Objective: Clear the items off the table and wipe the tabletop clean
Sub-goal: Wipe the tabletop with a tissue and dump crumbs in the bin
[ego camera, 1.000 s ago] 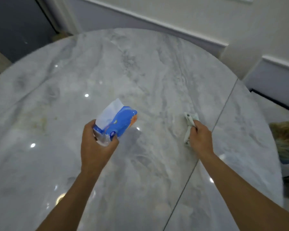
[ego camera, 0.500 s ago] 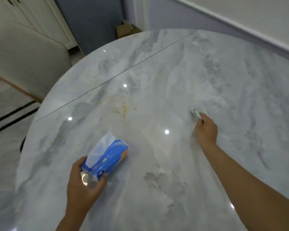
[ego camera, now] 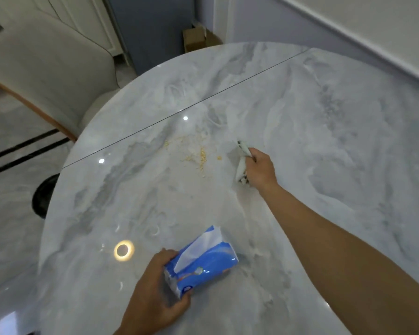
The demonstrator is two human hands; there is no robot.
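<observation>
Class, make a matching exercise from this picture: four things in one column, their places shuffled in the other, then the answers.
Things:
1 tissue pack
2 wipe
3 crumbs
4 chair

Places:
A loose on the table
B in the right hand
C beyond the table's edge
D in the left hand

Pairs: 1-D, 2-B, 3-A, 4-C

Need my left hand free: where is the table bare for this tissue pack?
Bare marble lies between the tissue pack in your left hand and the crumbs, beyond the seam, and right of your right arm. Crowded only at the crumbs, beside the wipe your right hand grips.
</observation>
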